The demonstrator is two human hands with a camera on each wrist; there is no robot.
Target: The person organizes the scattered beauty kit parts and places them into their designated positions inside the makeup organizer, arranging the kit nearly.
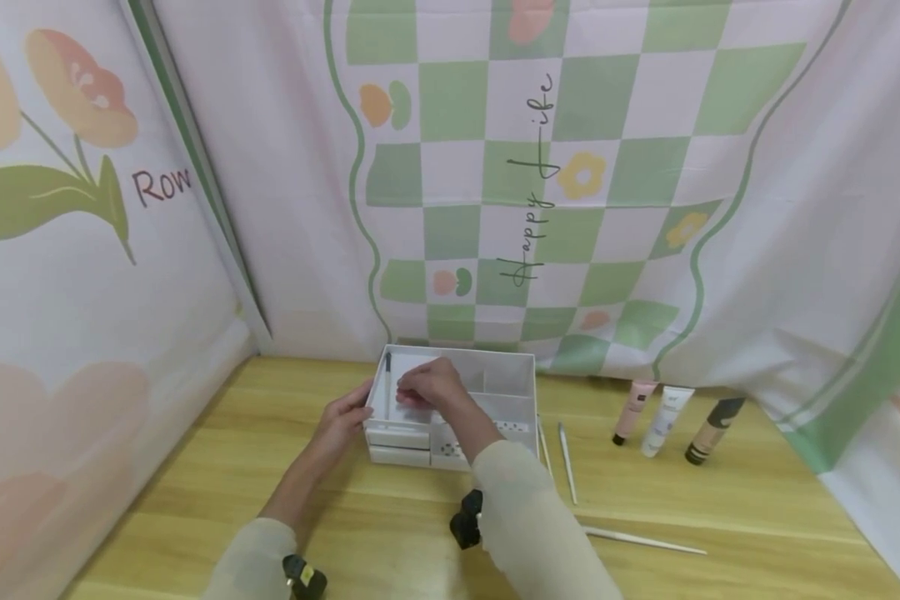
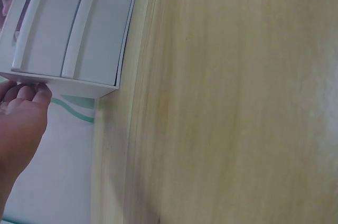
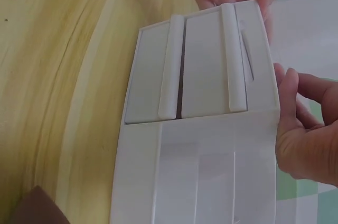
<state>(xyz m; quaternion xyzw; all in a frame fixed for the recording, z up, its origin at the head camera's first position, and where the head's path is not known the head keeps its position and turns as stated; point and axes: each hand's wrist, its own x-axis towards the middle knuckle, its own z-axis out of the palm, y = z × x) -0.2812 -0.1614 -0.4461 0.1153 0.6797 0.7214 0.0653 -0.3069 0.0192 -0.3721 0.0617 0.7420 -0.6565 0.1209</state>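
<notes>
A white desktop organizer with two small drawers stands at the back of the table. Against its left side rests my left hand, fingers extended along the wall; its fingertips touch that side in the left wrist view. My right hand reaches into the top left compartment, with fingers bent and thumb close to them. Whether those fingers pinch anything, I cannot tell. Just left of them, a slim brush with a dark end leans in the compartment. The right wrist view shows the right hand behind the organizer's upper edge.
Right of the organizer lie a white stick and a longer white stick. Farther right stand a pink tube, a white tube and a beige bottle with a dark top. A patterned curtain hangs behind the table.
</notes>
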